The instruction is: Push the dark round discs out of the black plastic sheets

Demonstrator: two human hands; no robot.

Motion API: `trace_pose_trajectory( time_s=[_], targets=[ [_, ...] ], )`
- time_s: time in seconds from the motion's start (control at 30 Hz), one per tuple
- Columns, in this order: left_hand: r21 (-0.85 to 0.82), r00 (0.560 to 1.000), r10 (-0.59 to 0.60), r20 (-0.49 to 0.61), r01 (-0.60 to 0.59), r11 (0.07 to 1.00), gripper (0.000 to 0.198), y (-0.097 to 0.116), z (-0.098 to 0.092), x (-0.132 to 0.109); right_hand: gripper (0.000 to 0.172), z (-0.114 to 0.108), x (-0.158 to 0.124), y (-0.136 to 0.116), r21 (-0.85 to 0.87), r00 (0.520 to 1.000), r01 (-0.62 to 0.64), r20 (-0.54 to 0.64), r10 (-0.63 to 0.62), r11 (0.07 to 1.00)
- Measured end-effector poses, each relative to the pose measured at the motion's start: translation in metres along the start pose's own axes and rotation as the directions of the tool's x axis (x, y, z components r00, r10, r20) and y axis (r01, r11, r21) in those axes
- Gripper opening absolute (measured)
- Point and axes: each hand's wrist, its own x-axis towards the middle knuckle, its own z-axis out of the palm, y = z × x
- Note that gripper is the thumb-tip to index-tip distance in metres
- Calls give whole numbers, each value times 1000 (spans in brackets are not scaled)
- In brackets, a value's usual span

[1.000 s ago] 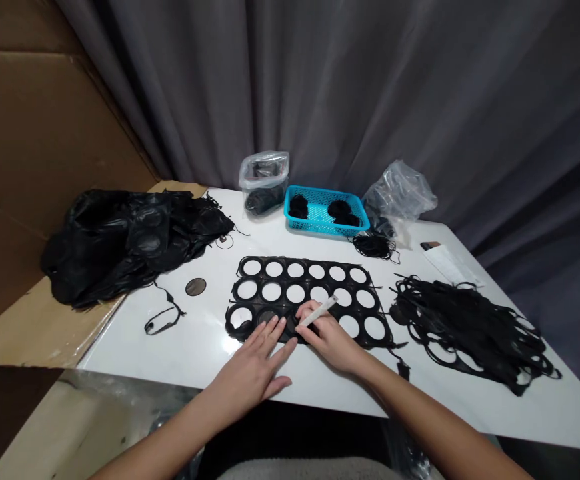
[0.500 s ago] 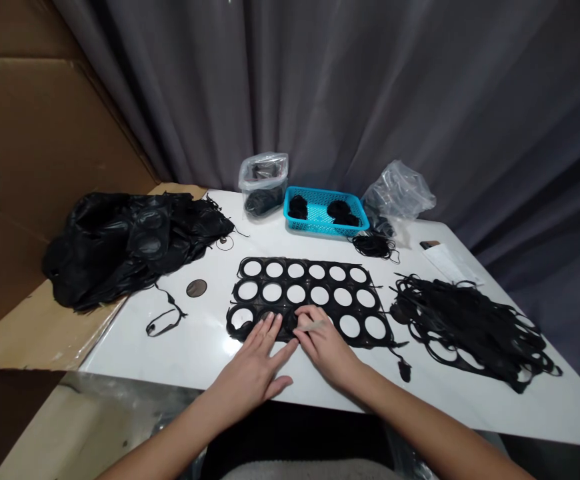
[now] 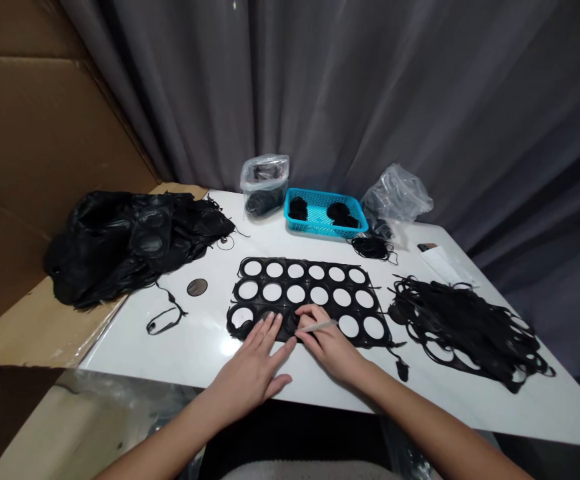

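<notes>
Pressing flat on the near edge of a black sheet (image 3: 305, 293) of round holes with the left hand (image 3: 253, 363), palm down, fingers spread wide and holding nothing, fingertips just onto the near row. Pinching a thin white stick (image 3: 320, 326) in the right hand (image 3: 331, 343), fingers closed narrow around it, stick lying low over the sheet with its tip toward the left fingertips, both hands nearly touching. Noted sheet spread flat at the middle of the white desk (image 3: 210, 347), three rows of holes, white showing through most, two holes beside the left fingertips dark. Logged to the left: a loose dark disc (image 3: 197, 287) and a thin black loop (image 3: 163, 320) on the desk, apart from the sheet; beyond them a heap of glossy black sheets (image 3: 130, 240) lapping onto cardboard (image 3: 35, 153). Logged to the right: a tangled pile of black scrap (image 3: 465, 327), near the sheet but not on it. Logged at the far edge: a blue basket (image 3: 325, 213) with black pieces inside, a clear bag (image 3: 265, 183) on its left, a crumpled bag (image 3: 397, 197) on its right, a small tangle of rings (image 3: 373, 247) in front. Backed by a grey curtain (image 3: 320, 87).
</notes>
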Motion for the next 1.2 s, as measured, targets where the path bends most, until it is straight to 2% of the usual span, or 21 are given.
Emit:
trace_pose_trajectory(
  time_s=[0.1, 0.17, 0.2, 0.27, 0.37, 0.43, 0.47, 0.53, 0.6, 0.67, 0.73, 0.83, 0.97, 1.2],
  targets=[
    [-3, 1000, 5, 4, -5, 1000, 67, 0, -1, 0, 16, 11, -1, 1, -90, 996, 65, -49, -70, 994],
    [5, 1000, 8, 9, -8, 1000, 65, 0, -1, 0, 19, 13, 4, 6, -96, 992, 62, -101, -72, 993],
    [10, 1000, 6, 9, -6, 1000, 65, 0, -1, -1, 20, 10, 8, 11, -73, 989, 30, -145, -40, 997],
    [12, 1000, 3, -2, -3, 1000, 65, 1, -1, -1, 21, -4, 19, 22, 19, 961, -97, -258, 99, 995],
    [5, 1000, 1, -23, -1, 1000, 63, 3, -2, 0, 29, -34, 36, 37, 182, 855, -285, -395, 335, 941],
    [7, 1000, 8, -20, -8, 1000, 63, 4, -4, -1, 32, -46, 45, 39, 236, 824, -307, -419, 381, 922],
    [10, 1000, 9, -18, -9, 1000, 63, 4, -5, -2, 32, -47, 48, 36, 241, 836, -290, -407, 368, 926],
    [20, 999, -3, -35, 3, 1000, 64, 4, -7, -6, 31, -37, 53, 23, 217, 901, -210, -337, 275, 953],
    [40, 994, -56, -92, 60, 997, 60, 3, -8, -14, 27, -17, 54, 7, 187, 965, -85, -228, 127, 979],
    [64, 981, -122, -150, 133, 989, 51, 1, -9, -23, 24, 3, 51, -8, 183, 994, 28, -106, -9, 983],
    [83, 973, -157, -168, 173, 982, 44, 0, -9, -32, 20, 17, 48, -17, 192, 997, 75, -2, -76, 979],
    [92, 976, -151, -156, 166, 982, 41, -1, -8, -40, 15, 23, 43, -20, 207, 994, 61, 79, -79, 976],
    [91, 978, -153, -144, 167, 982, 42, -1, -7, -41, 15, 19, 42, -19, 239, 992, 15, 119, -44, 971],
    [87, 981, -144, -128, 156, 984, 42, -2, -10, -38, 17, 21, 43, -22, 190, 988, 45, 135, -71, 981]
  ],
)
